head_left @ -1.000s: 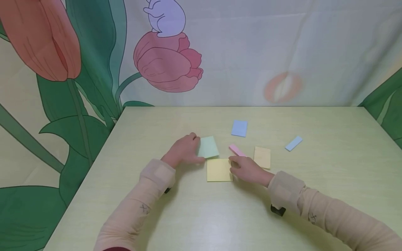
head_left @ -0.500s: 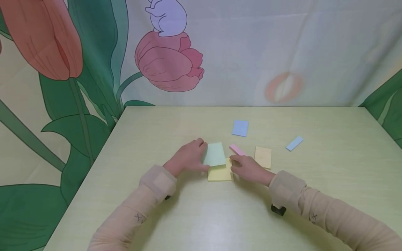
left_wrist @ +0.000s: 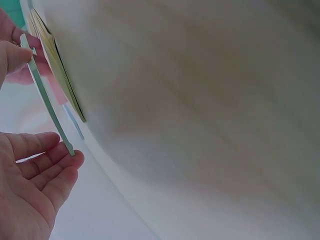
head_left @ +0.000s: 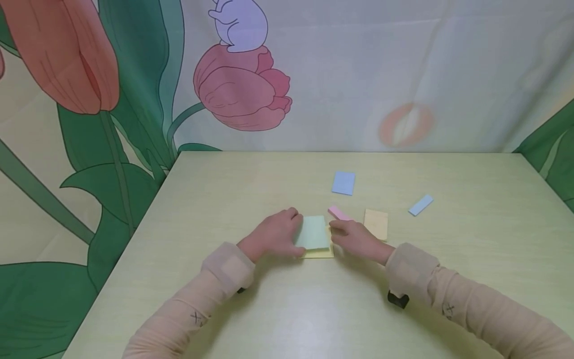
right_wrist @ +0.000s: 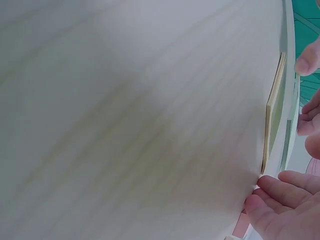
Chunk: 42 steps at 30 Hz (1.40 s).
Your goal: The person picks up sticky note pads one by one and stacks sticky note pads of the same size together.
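Observation:
My left hand (head_left: 277, 233) holds a pale green sticky note pad (head_left: 314, 233) by its left side. In the left wrist view the green pad (left_wrist: 47, 100) is pinched edge-on between thumb and fingers, a gap showing to the yellow pad (left_wrist: 62, 75). From the head, the green pad covers most of the yellow sticky note pad (head_left: 319, 254), whose front and right edges show. My right hand (head_left: 356, 242) rests on the table with its fingertips at the yellow pad's right edge. In the right wrist view its fingers (right_wrist: 280, 192) are loosely extended beside that pad.
A pink strip-shaped pad (head_left: 338, 213) lies just behind my right hand, and a pale orange pad (head_left: 375, 224) to its right. Farther back are a blue square pad (head_left: 344, 183) and a narrow light blue pad (head_left: 420, 205). A printed curtain (head_left: 332, 75) hangs behind the table (head_left: 215, 179).
My left hand has carried the green pad right and toward the front, from behind the yellow pad to over it. My right hand has stayed at the yellow pad's edge.

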Tool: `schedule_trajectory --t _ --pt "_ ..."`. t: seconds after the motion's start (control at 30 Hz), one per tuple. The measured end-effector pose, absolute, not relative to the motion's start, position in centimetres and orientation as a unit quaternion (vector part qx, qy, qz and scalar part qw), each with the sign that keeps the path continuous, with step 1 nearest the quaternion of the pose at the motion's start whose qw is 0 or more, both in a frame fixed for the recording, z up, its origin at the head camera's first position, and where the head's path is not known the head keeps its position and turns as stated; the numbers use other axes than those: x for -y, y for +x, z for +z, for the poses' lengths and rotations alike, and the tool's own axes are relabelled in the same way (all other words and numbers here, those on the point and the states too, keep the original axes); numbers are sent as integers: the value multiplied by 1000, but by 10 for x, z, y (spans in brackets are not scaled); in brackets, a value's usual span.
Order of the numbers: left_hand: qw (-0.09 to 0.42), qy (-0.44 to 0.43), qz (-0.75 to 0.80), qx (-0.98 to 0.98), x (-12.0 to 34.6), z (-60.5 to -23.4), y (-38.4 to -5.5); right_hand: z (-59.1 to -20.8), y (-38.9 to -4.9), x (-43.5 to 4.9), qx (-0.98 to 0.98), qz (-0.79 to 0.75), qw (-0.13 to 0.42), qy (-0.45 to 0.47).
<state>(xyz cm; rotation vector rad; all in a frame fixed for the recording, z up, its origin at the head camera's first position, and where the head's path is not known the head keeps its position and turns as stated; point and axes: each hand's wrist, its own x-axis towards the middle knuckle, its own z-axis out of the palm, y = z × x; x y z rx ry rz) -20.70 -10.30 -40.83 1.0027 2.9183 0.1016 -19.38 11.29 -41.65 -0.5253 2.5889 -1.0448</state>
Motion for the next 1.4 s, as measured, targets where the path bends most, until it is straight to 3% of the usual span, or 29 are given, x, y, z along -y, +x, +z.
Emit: schedule_trajectory --t 1.4 --pt "62 349 -19 -935 87 -413 -203 -411 -193 -123 -876 -429 179 -129"
